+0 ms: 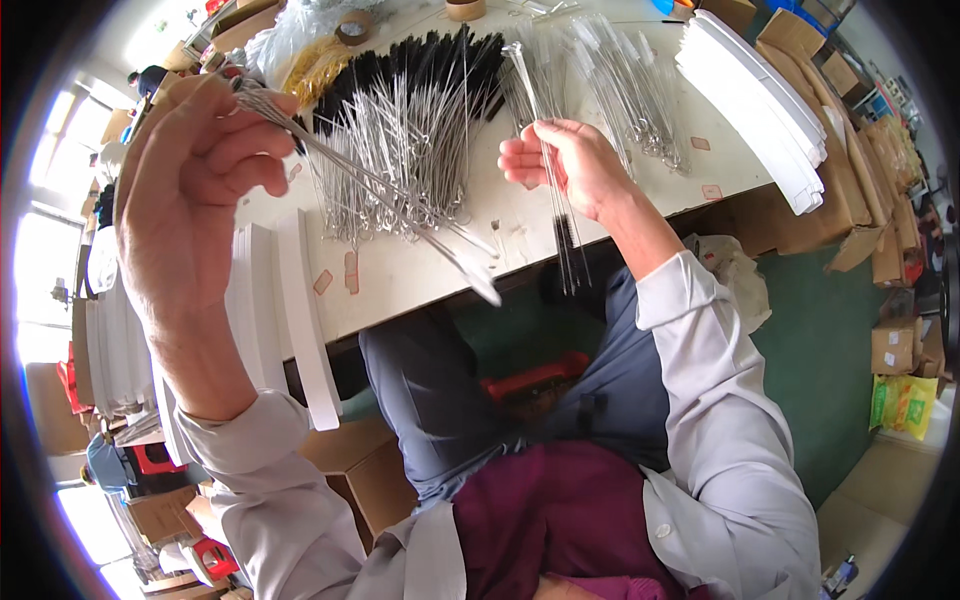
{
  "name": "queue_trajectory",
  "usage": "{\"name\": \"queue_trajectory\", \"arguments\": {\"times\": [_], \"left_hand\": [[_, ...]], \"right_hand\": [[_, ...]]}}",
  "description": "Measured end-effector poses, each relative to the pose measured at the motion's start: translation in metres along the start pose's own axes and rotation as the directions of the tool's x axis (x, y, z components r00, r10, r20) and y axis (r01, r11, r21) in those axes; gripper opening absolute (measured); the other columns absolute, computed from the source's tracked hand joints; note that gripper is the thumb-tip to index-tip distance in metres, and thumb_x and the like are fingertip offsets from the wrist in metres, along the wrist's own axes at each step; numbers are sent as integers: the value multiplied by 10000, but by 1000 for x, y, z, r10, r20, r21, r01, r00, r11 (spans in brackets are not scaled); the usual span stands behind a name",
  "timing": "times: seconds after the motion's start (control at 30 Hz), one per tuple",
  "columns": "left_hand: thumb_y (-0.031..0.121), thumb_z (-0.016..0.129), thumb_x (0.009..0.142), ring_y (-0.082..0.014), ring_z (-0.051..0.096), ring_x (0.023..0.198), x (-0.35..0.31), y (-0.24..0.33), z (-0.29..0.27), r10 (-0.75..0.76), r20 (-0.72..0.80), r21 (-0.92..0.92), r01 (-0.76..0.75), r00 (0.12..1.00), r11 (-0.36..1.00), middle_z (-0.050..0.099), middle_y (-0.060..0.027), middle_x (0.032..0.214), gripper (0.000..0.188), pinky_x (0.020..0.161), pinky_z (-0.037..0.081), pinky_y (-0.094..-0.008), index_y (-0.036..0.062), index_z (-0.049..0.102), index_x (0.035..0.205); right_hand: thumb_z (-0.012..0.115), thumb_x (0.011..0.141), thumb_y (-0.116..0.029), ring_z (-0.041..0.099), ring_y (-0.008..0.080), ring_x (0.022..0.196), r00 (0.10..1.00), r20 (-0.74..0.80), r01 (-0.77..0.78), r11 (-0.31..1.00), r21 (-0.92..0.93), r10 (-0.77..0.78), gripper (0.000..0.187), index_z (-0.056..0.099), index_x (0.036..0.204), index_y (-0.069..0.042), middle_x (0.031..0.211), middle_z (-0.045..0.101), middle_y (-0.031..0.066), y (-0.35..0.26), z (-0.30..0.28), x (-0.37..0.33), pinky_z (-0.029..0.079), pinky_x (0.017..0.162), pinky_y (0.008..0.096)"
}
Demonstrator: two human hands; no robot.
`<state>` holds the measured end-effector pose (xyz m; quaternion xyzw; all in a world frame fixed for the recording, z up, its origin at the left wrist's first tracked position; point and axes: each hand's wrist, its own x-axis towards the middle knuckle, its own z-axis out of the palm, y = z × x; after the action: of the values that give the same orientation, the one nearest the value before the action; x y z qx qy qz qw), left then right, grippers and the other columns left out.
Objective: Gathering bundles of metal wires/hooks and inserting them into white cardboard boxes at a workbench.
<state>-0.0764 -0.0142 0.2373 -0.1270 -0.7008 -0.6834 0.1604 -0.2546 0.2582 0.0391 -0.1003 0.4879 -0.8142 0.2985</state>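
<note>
My left hand (190, 190), raised at the left above the table, is closed on a few long thin wire brushes (478, 280). Their wires slant down to the right, ending in whitish tips near the table's front edge. Between the thumb and fingers of my right hand (575, 165) are several thin wire brushes (562, 240), held near the middle; a black bristled end points down past the edge. Behind and between the hands lies a large heap of black-bristled wire brushes (400, 150), loops toward me. Farther right is a spread of brushes with clear-looking ends (630, 95).
The white table (430, 270) ends just before my lap. White folded card strips (750, 100) are stacked at the right, and more white strips (265, 300) stand at the left. Cardboard boxes (850, 150) line the right side. Plastic bags (300, 40) and tape rolls (465, 10) sit at the back.
</note>
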Motion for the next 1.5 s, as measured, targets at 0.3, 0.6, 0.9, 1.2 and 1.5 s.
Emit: {"name": "queue_trajectory", "arguments": {"times": [0.3,0.6,0.9,1.2,1.5], "left_hand": [[191,487,1096,-190,696,768,-23,-15,5,-167,-70,-22,166,983,986,728,-217,1024,229,661,550,-302,-7,603,1107],[145,498,1081,-279,740,916,-63,7,43,112,-293,192,-56,950,980,715,-258,1066,188,725,574,-354,-19,586,1107],[-19,598,967,-279,741,858,-141,-42,141,316,230,396,-386,920,833,698,-317,1124,103,727,612,-344,-42,536,1046],[-46,758,760,-364,754,874,-182,-97,185,407,383,444,-551,829,706,679,-279,1084,275,672,643,-384,-43,547,937],[43,718,789,-359,731,938,-197,-125,196,410,483,396,-611,774,686,655,-266,1113,235,784,635,-398,-40,570,951]], "right_hand": [[497,1103,-240,708,169,672,989,127,-44,979,-200,71,282,621,1058,9,845,705,104,10,42,-71,599,584,303],[474,1103,-196,434,57,492,964,67,-263,955,139,256,279,636,1130,29,721,592,13,32,45,-107,326,416,207],[432,1102,-200,549,141,591,938,23,-337,901,272,345,303,614,1171,33,1013,735,172,41,69,-122,372,445,238],[440,1102,-245,740,192,795,951,-80,-292,951,100,300,376,635,1253,38,1059,751,168,35,61,-133,629,680,321],[484,1098,-246,495,74,530,920,123,-389,901,192,371,330,637,1201,27,812,667,69,51,33,-131,406,448,225]]}}
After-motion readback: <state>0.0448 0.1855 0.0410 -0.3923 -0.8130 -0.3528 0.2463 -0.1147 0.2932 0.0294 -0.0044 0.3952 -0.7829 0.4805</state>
